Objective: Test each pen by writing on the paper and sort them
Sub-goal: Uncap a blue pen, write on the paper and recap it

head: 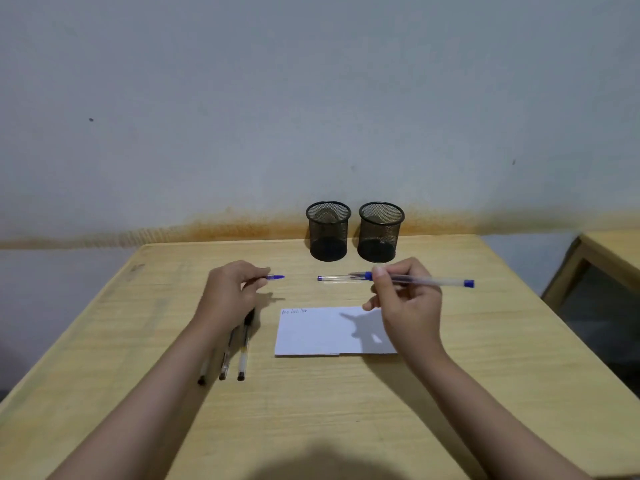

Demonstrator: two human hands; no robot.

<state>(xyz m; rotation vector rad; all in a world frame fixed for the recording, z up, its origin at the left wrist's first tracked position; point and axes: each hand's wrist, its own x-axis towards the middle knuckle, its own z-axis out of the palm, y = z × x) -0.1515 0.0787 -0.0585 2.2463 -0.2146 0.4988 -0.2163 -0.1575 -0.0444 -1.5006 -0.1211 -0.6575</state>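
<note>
Above the paper (332,332), right hand (405,299) holds uncapped pen (426,280).

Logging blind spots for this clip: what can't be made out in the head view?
- Black pens: upper ends hidden under the left hand.
- Writing on the paper: too small to read.
- Mesh cups: contents unclear through dark mesh.
- Blue cap: mostly hidden by the fingers.
</note>
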